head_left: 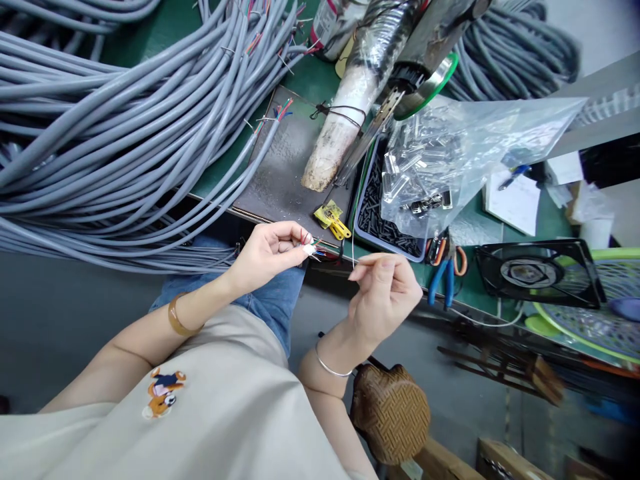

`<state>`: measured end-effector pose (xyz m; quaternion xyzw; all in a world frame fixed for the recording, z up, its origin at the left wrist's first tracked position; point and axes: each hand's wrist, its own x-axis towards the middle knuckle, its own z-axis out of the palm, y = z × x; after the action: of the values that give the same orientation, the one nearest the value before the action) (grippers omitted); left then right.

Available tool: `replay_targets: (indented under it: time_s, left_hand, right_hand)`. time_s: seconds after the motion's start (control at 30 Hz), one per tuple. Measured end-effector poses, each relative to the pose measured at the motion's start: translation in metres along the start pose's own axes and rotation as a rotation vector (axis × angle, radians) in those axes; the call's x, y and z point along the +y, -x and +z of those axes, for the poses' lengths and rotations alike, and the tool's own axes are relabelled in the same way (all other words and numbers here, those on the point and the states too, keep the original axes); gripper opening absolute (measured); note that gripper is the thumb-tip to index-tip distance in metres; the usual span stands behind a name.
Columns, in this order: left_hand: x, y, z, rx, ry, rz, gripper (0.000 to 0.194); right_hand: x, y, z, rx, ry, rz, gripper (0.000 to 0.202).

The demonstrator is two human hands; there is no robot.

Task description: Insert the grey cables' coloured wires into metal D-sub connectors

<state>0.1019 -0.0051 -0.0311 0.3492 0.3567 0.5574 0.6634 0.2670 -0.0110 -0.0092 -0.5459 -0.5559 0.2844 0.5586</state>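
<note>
Where left grip (265,257) pinches, coloured wires (321,253) protruding

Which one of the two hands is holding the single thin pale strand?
The right hand, with the silver bracelet on its wrist, pinches the thin pale strand; the left hand instead grips several coloured wires.

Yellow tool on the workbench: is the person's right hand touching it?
Apart. The head view shows the right hand lower in the picture than the yellow tool, with a visible gap between them.
</note>
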Motion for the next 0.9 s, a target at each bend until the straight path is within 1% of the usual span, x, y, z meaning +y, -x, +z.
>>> replay_targets:
  time_s: [0.07,0.13,0.2,0.27,0.33,0.43,0.5,0.57,0.6,0.63,0.67,0.7,0.77,0.83,0.9]
  left_hand:
    - [0.001,0.0,-0.002,-0.008,-0.007,-0.005,0.028]
    - [0.002,0.0,-0.002,-0.034,-0.03,0.009,0.029]
    - [0.003,0.001,-0.002,-0.071,-0.057,0.008,0.027]
    - [0.003,0.002,-0.001,-0.103,-0.049,-0.023,0.026]
    - [0.003,0.003,0.003,-0.114,0.016,-0.075,0.029]
    - [0.004,0.005,0.011,-0.128,0.126,-0.122,0.029]
    - [0.005,0.006,0.013,-0.136,0.149,-0.12,0.026]
    - [0.007,0.006,0.012,-0.104,0.163,-0.126,0.025]
    - [0.008,0.006,0.011,-0.078,0.174,-0.138,0.025]
    - [0.008,0.006,0.009,-0.052,0.185,-0.15,0.025]
    - [0.009,0.005,0.006,-0.033,0.194,-0.16,0.026]
    - [0.009,0.005,0.004,-0.026,0.2,-0.167,0.028]
    - [0.008,0.004,0.002,-0.031,0.205,-0.172,0.03]
    - [0.008,0.004,0.001,-0.042,0.207,-0.175,0.033]
    - [0.008,0.004,0.001,-0.055,0.201,-0.178,0.034]
  right_hand:
    - [-0.005,-0.002,-0.004,-0.166,0.123,0.017,0.033]
    - [-0.009,-0.003,-0.003,-0.338,0.18,0.049,0.03]
    - [-0.011,-0.002,0.0,-0.454,0.203,0.069,0.026]
    - [-0.009,0.0,0.004,-0.517,0.18,0.07,0.028]
    - [-0.005,0.003,0.007,-0.518,0.107,0.074,0.032]
    - [0.001,0.007,0.01,-0.429,-0.062,0.114,0.034]
    - [0.002,0.006,0.008,-0.299,-0.193,0.121,0.034]
    - [0.001,0.003,0.003,-0.092,-0.273,0.053,0.034]
    - [-0.001,0.001,0.0,0.006,-0.259,-0.002,0.033]
    - [-0.002,-0.001,-0.003,0.072,-0.194,-0.066,0.031]
    - [-0.003,-0.002,-0.006,0.086,-0.091,-0.127,0.025]
    - [-0.005,-0.002,-0.009,0.061,0.024,-0.19,0.017]
    - [-0.006,-0.001,-0.011,-0.062,0.211,-0.312,0.001]
    - [-0.005,0.0,-0.01,-0.177,0.3,-0.431,0.013]
    - [-0.004,0.0,-0.007,-0.256,0.353,-0.508,0.017]
